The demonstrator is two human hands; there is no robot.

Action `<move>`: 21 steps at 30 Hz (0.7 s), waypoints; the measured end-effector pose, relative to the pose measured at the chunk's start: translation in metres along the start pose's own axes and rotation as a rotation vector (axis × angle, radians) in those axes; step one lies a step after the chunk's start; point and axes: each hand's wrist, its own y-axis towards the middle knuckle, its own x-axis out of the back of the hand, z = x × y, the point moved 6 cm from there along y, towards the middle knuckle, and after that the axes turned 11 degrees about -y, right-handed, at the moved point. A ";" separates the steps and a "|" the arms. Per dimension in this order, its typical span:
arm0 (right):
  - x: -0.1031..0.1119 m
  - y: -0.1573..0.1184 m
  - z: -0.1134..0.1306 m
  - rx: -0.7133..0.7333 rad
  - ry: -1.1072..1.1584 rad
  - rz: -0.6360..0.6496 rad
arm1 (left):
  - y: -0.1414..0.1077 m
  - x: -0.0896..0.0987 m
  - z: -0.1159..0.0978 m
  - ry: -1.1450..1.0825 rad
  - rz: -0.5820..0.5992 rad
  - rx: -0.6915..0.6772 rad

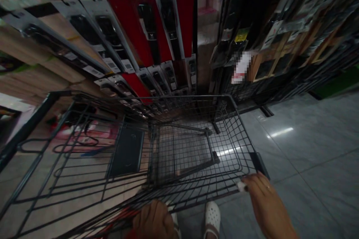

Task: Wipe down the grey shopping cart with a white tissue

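Observation:
A dark wire shopping cart (193,151) stands in front of me, its basket showing bare mesh. My left hand (155,218) is closed in a fist at the cart's near side rail; its fingertips are hidden. Red material (123,214) shows beside that fist. At the right-hand corner, by a dark corner panel (259,164), my right hand (265,198) curls its fingers over the rim. A small white piece (241,186) is at its thumb side, too blurred to name.
Packaged items on white cards (168,15) hang from a red-backed rack beyond the cart. Wood-coloured boards (263,65) and dark packages hang at the right. Pink goods (92,130) show through the cart's left part. My white clog (212,214) is on the tiled floor (297,149).

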 end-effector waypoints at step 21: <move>-0.012 0.022 0.183 -0.149 0.609 0.319 | -0.027 -0.023 -0.006 -0.078 0.342 0.393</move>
